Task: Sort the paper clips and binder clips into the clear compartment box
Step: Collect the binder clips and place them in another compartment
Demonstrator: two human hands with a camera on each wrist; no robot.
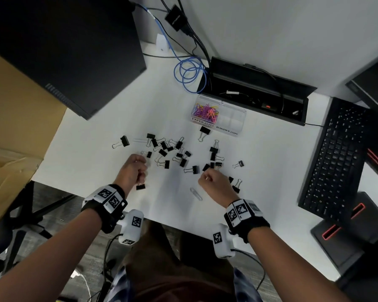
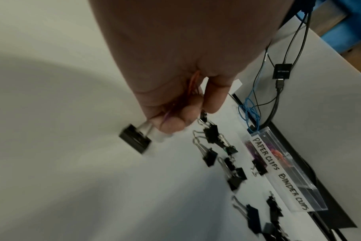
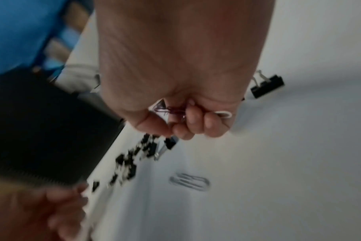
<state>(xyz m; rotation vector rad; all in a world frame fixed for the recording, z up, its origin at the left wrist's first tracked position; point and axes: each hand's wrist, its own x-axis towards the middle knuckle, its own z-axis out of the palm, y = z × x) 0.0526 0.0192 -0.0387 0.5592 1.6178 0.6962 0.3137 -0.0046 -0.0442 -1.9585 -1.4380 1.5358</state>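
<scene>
On the white tabletop (image 1: 260,171) black binder clips (image 1: 179,153) lie mid-frame below the clear box (image 1: 238,118). Left hand (image 1: 133,171) grips one binder clip (image 1: 140,187); right hand (image 1: 216,184) clutches paper clips (image 3: 171,110).

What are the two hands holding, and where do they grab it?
Left hand pinches a binder clip by its wire handle, with paper clips inside. Right hand grips paper clips in its fist.

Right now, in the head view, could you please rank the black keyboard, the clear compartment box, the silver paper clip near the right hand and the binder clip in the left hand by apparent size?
1. black keyboard
2. clear compartment box
3. silver paper clip and binder clip held by the left hand: they look about alike, so I would not rank them.
</scene>
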